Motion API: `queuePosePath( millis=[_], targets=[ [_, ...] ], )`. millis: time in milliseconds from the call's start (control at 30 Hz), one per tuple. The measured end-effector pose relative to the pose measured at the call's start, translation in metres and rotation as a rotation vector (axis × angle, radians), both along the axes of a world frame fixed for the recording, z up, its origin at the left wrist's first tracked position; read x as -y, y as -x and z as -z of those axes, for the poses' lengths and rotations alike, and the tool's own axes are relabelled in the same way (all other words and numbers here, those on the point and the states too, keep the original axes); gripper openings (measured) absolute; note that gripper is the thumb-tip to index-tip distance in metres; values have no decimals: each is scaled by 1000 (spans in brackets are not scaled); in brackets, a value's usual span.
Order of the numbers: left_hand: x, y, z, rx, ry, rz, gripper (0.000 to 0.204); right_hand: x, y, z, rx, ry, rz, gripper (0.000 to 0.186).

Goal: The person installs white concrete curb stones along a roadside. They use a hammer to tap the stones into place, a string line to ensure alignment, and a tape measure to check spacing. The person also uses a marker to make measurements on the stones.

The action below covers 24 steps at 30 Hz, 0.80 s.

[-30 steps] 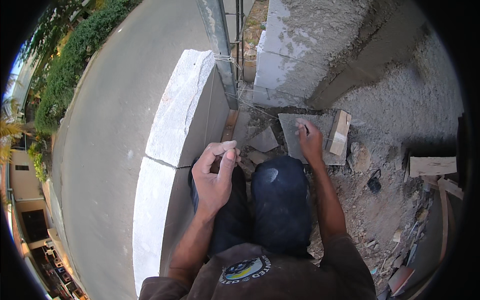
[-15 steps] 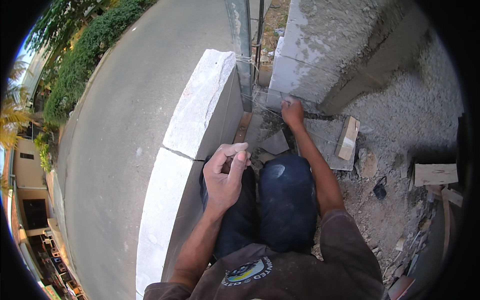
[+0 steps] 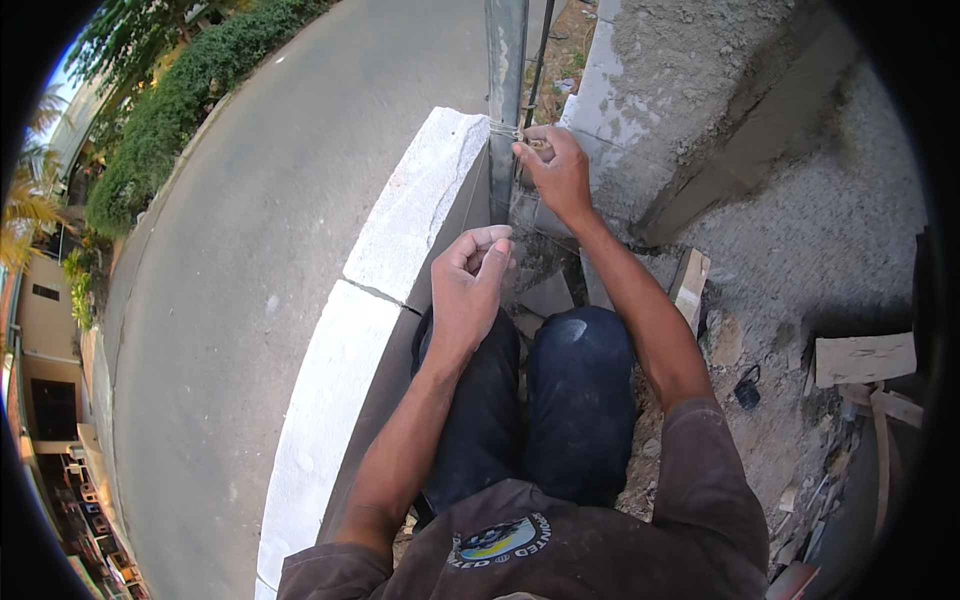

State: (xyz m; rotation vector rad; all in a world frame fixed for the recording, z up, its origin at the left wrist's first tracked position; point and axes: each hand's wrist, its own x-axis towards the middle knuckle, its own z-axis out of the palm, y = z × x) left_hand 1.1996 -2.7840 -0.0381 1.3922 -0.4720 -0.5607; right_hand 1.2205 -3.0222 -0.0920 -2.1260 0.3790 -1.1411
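Pale string (image 3: 506, 130) is wound around a grey metal post (image 3: 507, 60) at the far end of a low wall of white blocks (image 3: 335, 370). My right hand (image 3: 560, 172) is beside the post, with thumb and forefinger pinched on the string. Closer to me, my left hand (image 3: 468, 292) hovers by the wall's inner face, fingers curled and thumb pressed to the forefinger. Whatever it pinches is too small to make out. A thin line also runs down along the block face near the post.
A dark rod (image 3: 540, 65) stands just right of the post. The mortar-smeared block wall (image 3: 650, 120) rises at the far right. A wood offcut (image 3: 690, 283) lies right of my knees, near rubble and boards (image 3: 865, 358). Beyond the white wall runs a paved road (image 3: 220, 300).
My right hand has moved up and left to the string at the post. My left hand has shifted farther forward and slightly right, still pinched.
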Motion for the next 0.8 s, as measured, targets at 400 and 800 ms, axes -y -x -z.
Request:
queuePosePath(
  millis=[400,800],
  targets=[
    [62,-51,12,-101,-25,18,31,-32,60,-30,-210,-751,-302,21],
    [85,-59,15,-450,145,72,25,-44,143,-39,-525,-462,-381,23]
  ],
)
